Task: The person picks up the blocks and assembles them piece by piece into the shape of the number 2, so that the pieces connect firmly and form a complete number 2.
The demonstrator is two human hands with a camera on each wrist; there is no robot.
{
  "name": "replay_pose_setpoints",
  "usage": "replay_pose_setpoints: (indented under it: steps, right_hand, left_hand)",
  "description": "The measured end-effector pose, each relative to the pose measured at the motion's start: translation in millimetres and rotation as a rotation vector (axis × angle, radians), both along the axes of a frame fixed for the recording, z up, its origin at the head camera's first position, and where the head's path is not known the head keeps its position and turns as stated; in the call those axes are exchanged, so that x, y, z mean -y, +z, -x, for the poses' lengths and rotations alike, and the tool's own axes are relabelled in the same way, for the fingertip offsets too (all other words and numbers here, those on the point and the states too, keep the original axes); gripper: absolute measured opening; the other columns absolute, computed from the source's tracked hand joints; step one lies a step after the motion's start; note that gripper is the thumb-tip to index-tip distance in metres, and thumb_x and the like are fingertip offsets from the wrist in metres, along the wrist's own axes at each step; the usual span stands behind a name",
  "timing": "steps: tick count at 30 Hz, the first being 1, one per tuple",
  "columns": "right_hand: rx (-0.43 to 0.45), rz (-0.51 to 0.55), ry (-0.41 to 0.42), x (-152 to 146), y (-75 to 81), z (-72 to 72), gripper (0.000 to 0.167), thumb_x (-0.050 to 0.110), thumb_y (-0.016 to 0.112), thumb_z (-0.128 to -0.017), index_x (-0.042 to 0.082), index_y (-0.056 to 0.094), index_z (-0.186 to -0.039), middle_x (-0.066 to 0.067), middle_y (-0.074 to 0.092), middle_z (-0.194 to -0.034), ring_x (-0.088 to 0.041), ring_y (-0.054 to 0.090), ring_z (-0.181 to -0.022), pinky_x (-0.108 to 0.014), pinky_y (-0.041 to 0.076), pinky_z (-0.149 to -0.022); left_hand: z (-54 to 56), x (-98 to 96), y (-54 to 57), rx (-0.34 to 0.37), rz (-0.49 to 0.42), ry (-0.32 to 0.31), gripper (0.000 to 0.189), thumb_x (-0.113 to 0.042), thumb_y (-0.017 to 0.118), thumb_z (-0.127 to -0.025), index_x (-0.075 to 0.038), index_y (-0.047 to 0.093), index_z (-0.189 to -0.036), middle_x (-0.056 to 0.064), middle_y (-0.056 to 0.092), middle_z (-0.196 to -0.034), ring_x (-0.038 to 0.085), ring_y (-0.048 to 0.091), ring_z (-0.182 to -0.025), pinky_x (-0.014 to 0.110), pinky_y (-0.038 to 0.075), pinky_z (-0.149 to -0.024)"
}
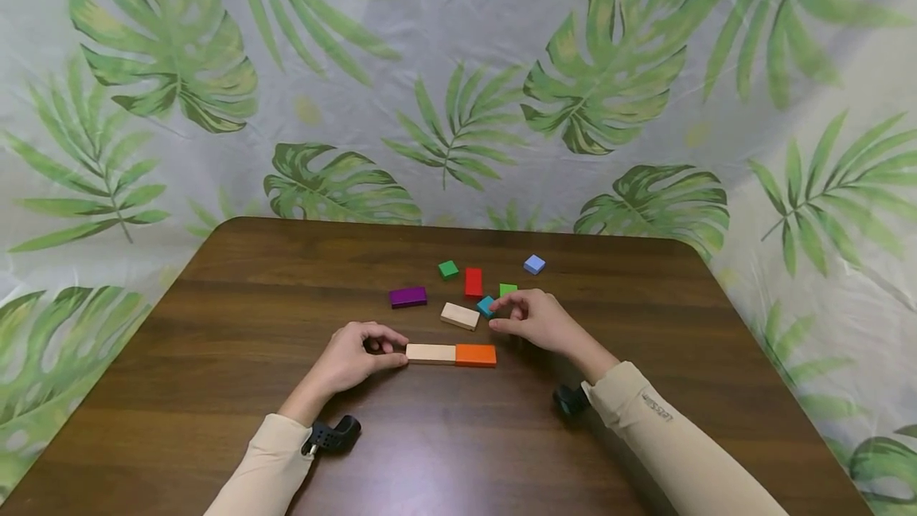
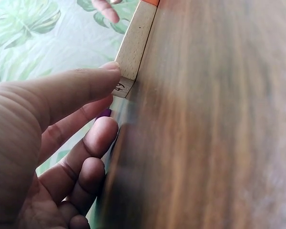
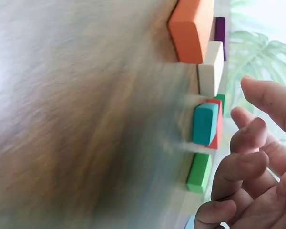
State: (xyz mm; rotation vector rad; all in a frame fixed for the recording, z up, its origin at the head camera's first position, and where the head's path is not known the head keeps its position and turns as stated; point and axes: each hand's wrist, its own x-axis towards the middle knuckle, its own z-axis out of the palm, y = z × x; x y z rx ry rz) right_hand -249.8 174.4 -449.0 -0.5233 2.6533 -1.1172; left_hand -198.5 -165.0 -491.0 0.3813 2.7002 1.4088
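In the head view my left hand pinches the left end of a plain wooden block between thumb and forefinger. That block's right end meets an orange block, so the two form a straight row. Printed marks show on the wooden block's end face in the left wrist view. My right hand hovers beside a small teal block, fingers apart and nothing between them. Left of the teal block lies a second plain wooden block. A light green block is partly hidden behind the right hand.
Farther back on the brown table lie a purple block, a red block, a dark green block and a light blue block. Behind the table hangs a leaf-patterned cloth.
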Motion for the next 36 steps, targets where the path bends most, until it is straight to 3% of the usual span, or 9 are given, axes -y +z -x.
replay_pose_setpoints:
  steps: [12,36]
  right_hand:
    - [-0.027,-0.057,0.02,18,-4.2,13.5,0.032,0.028,0.085,-0.094,0.007,0.079,-0.117,0.004,0.05,-0.061,-0.011,0.044,-0.055,-0.023,0.036,-0.054]
    - [-0.047,-0.203,-0.001,37,-6.6,28.1,0.031,0.037,0.09,-0.088,0.014,0.082,-0.107,0.004,0.051,-0.063,-0.012,0.046,-0.058,-0.024,0.036,-0.057]
  left_hand:
    - [-1.4,-3.5,1.1,-0.01,-0.007,-0.003,0.018,-0.024,0.093,-0.084,-0.02,0.086,-0.1,-0.005,0.068,-0.081,0.01,0.055,-0.075,0.024,0.042,-0.068]
    - [-0.1,-1.1,-0.8,-0.013,0.013,0.007,0.016,-0.024,0.093,-0.085,-0.022,0.086,-0.098,-0.008,0.068,-0.08,0.008,0.055,-0.075,0.023,0.042,-0.07]
